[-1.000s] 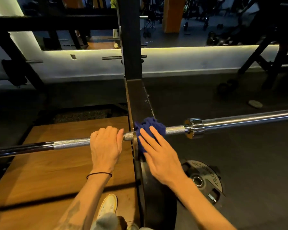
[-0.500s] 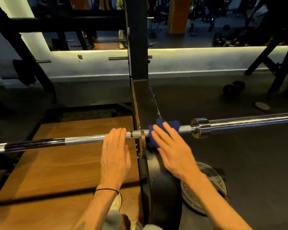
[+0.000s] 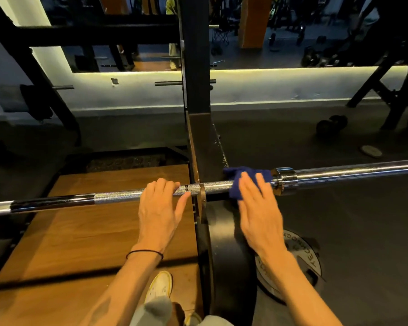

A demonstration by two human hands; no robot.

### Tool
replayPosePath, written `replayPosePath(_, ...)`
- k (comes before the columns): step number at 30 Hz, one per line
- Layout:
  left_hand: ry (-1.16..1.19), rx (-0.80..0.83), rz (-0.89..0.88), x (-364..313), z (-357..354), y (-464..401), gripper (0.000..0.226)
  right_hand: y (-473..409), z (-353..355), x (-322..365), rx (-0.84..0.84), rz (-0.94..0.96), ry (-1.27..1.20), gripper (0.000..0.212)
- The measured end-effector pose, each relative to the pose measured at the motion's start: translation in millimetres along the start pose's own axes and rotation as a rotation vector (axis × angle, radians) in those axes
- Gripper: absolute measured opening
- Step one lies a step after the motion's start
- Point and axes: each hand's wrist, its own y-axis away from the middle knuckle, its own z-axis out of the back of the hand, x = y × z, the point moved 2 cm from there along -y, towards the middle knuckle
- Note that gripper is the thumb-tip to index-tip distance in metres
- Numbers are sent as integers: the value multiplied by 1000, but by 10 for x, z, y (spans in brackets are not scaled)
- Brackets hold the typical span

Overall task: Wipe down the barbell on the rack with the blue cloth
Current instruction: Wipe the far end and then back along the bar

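At the very bottom of the head view a grey trouser leg and a white shoe with a yellowish sole are seen, set on the wooden platform. Just right of them a black plate stands on edge against the rack, w/ a second plate lying flat on the dark floor behind it; white lettering is seen on it but only partly readable.

A thin black band is worn on the left wrist. The left hand is laid over the barbell on the knurled part, just left of the rack upright; fingers are draped across the top of the bar, relaxed, thumb stretched out along the bar, nothing clenched. The right hand is motion-blurred; its fingers are held straight and pressed flat onto the blue cloth, not curled around it.

The cloth is bunched over the bar between the rack's bar hook and the chrome collar, touching the collar side. The barbell runs approx. horizontally across the whole view, resting on the hook, its smooth sleeve extending to the right edge.

Further back, a dumbbell and a small flat disc lie on the floor at right. A lit wall strip is seen beyond, w/ a mirror above it.
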Motion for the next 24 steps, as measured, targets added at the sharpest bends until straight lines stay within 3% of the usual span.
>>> replayPosePath(3,35,23,50,44,8,-88,38,-50,10,214,-55,-336,-94,55)
replayPosePath(7,22,49,83,25,-2,-110,36,-7,-31,609,-15,-70,-30,48)
replayPosePath(12,-8,55,95,-21,-5,-89,32,-358,179,603,-94,-108,-170,30)
replayPosePath(14,7,71,112,-15,-4,-73,31,-498,47,607,32,-106,-170,41)
replayPosePath(16,5,68,95,-9,4,-83,32,-540,-72,507,168,-21,-18,57)
replayPosePath(18,8,63,69,9,1,-96,32,-485,-63,297,206,63,94,60)
replayPosePath(21,59,86,81,38,-30,-84,35,-327,38,-131,91,23,125,53)
replayPosePath(24,-6,133,84,0,-59,-51,37,-296,-21,-40,27,-197,43,55)
